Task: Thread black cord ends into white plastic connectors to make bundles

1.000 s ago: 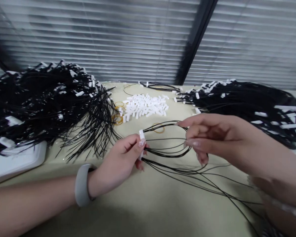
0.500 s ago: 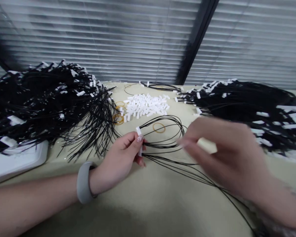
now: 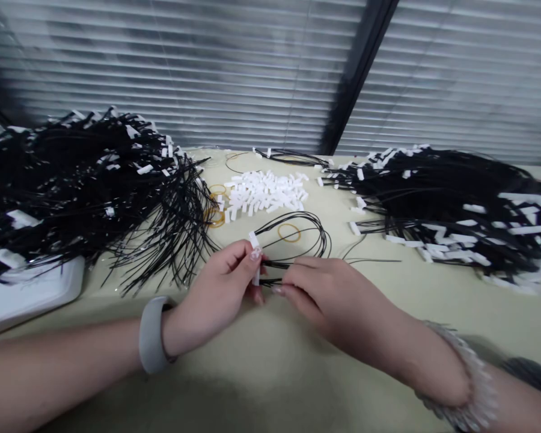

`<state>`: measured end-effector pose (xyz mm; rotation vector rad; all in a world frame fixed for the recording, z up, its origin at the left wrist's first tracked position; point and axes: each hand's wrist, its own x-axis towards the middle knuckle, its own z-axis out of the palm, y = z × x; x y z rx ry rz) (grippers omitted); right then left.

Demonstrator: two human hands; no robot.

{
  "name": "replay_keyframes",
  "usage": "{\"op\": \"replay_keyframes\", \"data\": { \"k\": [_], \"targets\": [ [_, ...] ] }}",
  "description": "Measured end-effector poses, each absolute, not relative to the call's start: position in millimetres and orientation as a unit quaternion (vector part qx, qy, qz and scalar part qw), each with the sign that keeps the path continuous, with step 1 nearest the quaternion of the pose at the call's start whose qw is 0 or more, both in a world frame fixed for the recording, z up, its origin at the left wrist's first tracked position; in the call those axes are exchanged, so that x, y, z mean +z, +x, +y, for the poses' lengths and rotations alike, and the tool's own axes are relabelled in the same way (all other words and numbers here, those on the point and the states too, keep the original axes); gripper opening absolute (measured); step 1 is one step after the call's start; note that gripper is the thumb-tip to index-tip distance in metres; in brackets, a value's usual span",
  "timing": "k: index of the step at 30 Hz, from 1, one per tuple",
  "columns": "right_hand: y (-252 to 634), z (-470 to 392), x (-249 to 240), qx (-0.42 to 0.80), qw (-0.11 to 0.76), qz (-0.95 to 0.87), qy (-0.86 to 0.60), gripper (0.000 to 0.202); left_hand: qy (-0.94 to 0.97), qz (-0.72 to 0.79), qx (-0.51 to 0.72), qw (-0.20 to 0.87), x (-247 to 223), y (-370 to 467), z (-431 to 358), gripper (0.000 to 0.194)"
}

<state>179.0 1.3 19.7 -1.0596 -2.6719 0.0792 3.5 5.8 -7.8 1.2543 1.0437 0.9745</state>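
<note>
My left hand [image 3: 219, 291] pinches a narrow white plastic piece [image 3: 254, 239] between thumb and fingers. Thin black cords [image 3: 313, 218] come out of the right side of that piece, the upper ones curving round in a loop. Close beside it, my right hand [image 3: 329, 291] has its thumb and fingers closed on the lower cords, a short way right of the white piece. The hand covers where these cords run on. A thin yellow rubber band [image 3: 289, 225] lies on the table inside the loop.
Small white pieces [image 3: 268, 191] are heaped behind my hands, with yellow rubber bands [image 3: 213, 218] left of them. A tangled pile of black cords [image 3: 72, 174] rises at left, by a white tray [image 3: 67, 282]. Bundled cords [image 3: 442, 186] with white ends lie right. Window blinds stand behind.
My right hand has moved left along the cords, from well right of the loop to just beside the white piece. My left hand keeps its grip in the same place.
</note>
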Motion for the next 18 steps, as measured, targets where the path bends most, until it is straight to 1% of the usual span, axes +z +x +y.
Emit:
{"op": "replay_keyframes", "data": {
  "k": [3, 6, 10, 12, 15, 18],
  "targets": [
    [178, 1, 22, 0.044, 0.113, -0.912, -0.392, 0.025, 0.544, 0.448, 0.415, 0.575, -9, 3, 5, 0.026],
    [179, -1, 24, 0.019, 0.098, -0.913, -0.396, 0.024, 0.554, 0.452, 0.411, 0.566, -9, 2, 4, 0.026],
    [184, -8, 28, -0.095, 0.049, -0.920, -0.376, 0.016, 0.563, 0.451, 0.406, 0.561, -7, 3, 3, 0.028],
    [189, -8, 31, -0.164, 0.027, -0.908, -0.386, 0.015, 0.553, 0.454, 0.418, 0.560, -6, 4, 4, 0.027],
    [201, -3, 37, -0.248, 0.020, -0.880, -0.405, 0.011, 0.540, 0.458, 0.427, 0.563, -7, 4, 5, 0.026],
    [216, 4, 49, -0.291, 0.024, -0.840, -0.457, 0.007, 0.526, 0.457, 0.432, 0.572, -7, 4, 6, 0.025]
  ]
}}
